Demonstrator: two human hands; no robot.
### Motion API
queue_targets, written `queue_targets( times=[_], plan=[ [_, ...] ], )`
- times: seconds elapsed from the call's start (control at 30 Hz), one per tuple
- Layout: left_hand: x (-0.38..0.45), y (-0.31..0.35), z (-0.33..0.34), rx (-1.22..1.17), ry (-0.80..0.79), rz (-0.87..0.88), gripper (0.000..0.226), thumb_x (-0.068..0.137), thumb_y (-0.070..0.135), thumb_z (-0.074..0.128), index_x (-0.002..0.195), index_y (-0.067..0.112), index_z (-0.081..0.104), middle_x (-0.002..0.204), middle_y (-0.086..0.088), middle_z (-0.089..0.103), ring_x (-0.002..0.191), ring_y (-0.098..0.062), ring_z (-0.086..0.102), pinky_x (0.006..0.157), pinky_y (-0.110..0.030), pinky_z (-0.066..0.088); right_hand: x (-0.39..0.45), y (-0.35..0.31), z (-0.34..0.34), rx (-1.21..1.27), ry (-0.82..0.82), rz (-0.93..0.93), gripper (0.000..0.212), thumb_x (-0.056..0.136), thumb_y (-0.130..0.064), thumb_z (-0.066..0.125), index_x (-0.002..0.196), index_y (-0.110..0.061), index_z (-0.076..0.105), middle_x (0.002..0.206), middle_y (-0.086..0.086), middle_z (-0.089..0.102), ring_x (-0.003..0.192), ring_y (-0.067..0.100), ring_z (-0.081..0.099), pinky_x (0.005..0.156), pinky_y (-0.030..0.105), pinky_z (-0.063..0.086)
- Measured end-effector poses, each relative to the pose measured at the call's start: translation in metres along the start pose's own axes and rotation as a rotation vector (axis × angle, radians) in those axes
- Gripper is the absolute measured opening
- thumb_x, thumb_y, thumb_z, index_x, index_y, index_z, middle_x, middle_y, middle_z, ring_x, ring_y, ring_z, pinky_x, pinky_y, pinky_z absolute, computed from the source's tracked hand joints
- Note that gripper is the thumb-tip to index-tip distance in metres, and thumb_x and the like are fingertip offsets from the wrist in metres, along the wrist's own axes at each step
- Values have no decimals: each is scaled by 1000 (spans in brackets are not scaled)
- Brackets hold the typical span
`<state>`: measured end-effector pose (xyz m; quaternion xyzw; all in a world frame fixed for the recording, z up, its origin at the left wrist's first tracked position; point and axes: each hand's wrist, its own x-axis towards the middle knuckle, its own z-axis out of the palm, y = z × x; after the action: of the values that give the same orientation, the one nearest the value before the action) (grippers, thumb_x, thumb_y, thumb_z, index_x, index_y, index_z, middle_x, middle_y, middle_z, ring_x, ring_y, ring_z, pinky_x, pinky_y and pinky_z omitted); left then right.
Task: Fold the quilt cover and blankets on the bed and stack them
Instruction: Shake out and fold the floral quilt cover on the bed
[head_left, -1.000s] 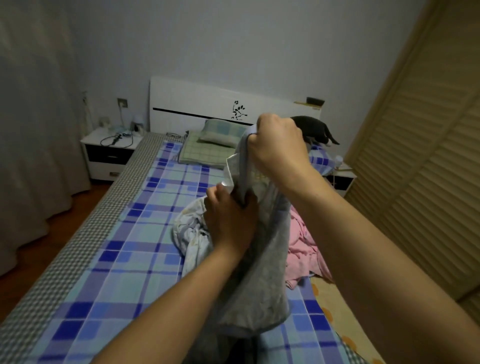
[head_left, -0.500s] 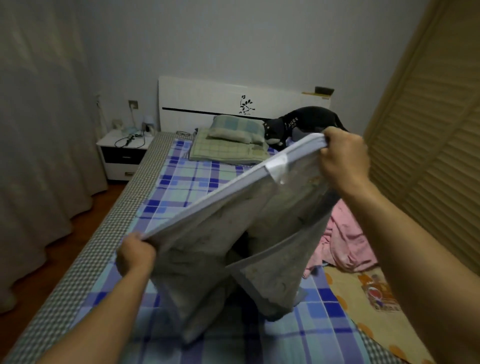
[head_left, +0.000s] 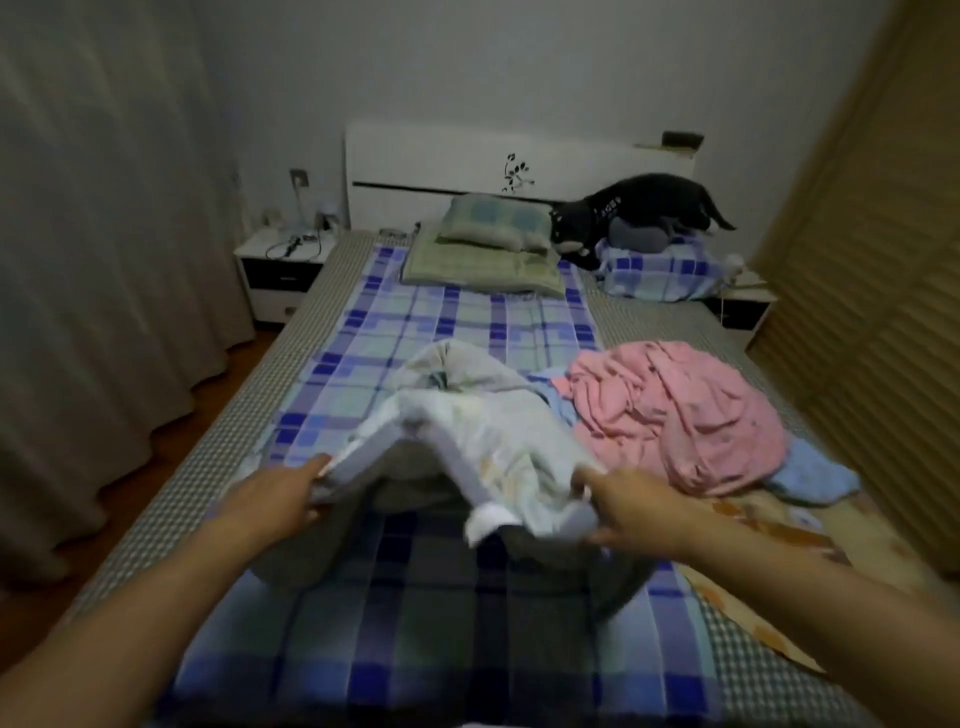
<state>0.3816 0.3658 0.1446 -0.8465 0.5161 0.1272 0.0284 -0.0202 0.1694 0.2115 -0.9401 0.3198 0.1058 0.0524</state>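
Observation:
A pale grey-white quilt cover (head_left: 467, 436) billows low over the blue checked bed sheet (head_left: 447, 322). My left hand (head_left: 283, 493) grips its left edge and my right hand (head_left: 628, 501) grips its right edge, both held just above the mattress. The cloth between them bulges up and its far end lies crumpled on the bed. A crumpled pink blanket (head_left: 675, 410) lies to the right, on top of a light blue blanket (head_left: 810, 475). The image is blurred with motion.
Two pillows (head_left: 493, 244) lie at the headboard. A black cat (head_left: 639, 210) stands on a folded checked bundle (head_left: 660, 270) at the far right. A nightstand (head_left: 280, 270) and curtains are on the left, slatted wardrobe doors (head_left: 872, 291) on the right.
My hands have spread apart and swung the quilt cover down from chest height to just above the bed. The cat has moved along the bundle.

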Motion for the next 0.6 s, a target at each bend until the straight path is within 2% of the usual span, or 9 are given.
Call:
queue_targets(
  times=[0.03,0.1,0.17,0.23,0.33,0.4,0.47,0.53,0.6],
  plan=[
    [-15,-13,20,1,-73,-92,59,82,67,45,136,41,44,127,-2,65,108,-24,64,94,-38,51,-26,16,33,-71,-140,18,42,85,-41,56,124,-31,45,96,5,64,90,30,65,66,32,39],
    [-49,-29,48,-62,-144,-241,44,93,57,40,128,38,56,134,-5,60,114,-24,59,99,-34,46,-71,57,72,-163,-140,200,30,95,-32,47,125,-30,45,96,3,61,95,29,65,71,33,43],
    [-79,-22,70,-123,-99,-286,34,100,44,41,125,31,59,137,-7,57,117,-27,57,100,-35,43,-95,98,91,-207,40,497,31,95,-21,37,120,-18,55,103,9,64,95,30,65,81,36,52],
    [-100,1,91,-140,4,-316,31,101,38,40,123,28,59,132,-10,60,113,-31,59,97,-38,44,-101,124,101,-192,262,664,37,89,-9,34,112,-8,64,98,17,65,87,35,65,78,43,56],
    [-132,40,111,-192,94,-369,27,94,23,47,120,26,54,115,-20,66,100,-40,62,89,-44,51,-111,119,119,156,322,858,34,90,-11,52,124,-11,59,110,25,64,98,44,63,81,47,52],
    [-157,54,132,-210,16,-407,28,96,25,47,123,20,52,115,-24,66,102,-42,62,87,-44,51,-130,101,157,224,205,723,32,96,-17,51,127,-12,55,114,20,64,100,38,62,81,41,50],
    [-186,66,156,-147,-182,-371,50,93,52,50,135,25,43,126,-18,64,111,-38,62,89,-41,49,-154,51,202,113,-66,207,42,101,-24,45,141,-12,43,122,13,60,106,31,61,84,35,47],
    [-208,68,178,-102,-389,-330,73,82,75,49,139,34,34,130,-13,64,114,-34,63,88,-37,50,-180,4,233,46,-365,-124,50,99,-38,45,143,-15,38,120,10,61,104,30,61,78,36,43],
    [-209,59,190,-73,-453,-374,68,82,76,47,136,35,42,128,-9,64,112,-32,64,88,-37,51,-187,11,250,17,-341,-47,47,94,-44,48,135,-19,44,113,5,66,100,28,65,76,35,46]
  ],
)
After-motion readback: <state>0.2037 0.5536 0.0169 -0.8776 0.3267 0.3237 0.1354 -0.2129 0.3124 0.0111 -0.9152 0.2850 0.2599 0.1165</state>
